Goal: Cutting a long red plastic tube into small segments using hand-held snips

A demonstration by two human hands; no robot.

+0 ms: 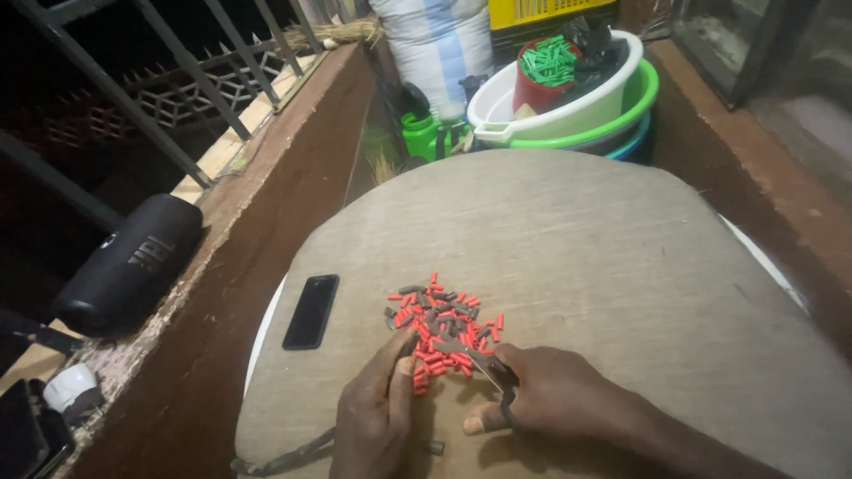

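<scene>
A heap of small red and grey tube-shaped pieces (pixel 441 325) lies on a round brown board (pixel 568 239). My left hand (pixel 376 412) rests on the board at the heap's near-left edge, fingertips touching the pieces. My right hand (pixel 537 395) sits at the near-right edge and holds small metal scissors (pixel 490 365), blades pointing into the heap. Whether a piece lies between the blades is hidden.
A black phone (pixel 311 311) lies flat on the board's left side. A black cylindrical speaker (pixel 127 263) rests on the ledge (pixel 266 177) at left. Stacked plastic basins (pixel 577 106) hold a red cup of green pieces (pixel 545 66) at the back. A green bottle (pixel 424 133) stands beside them.
</scene>
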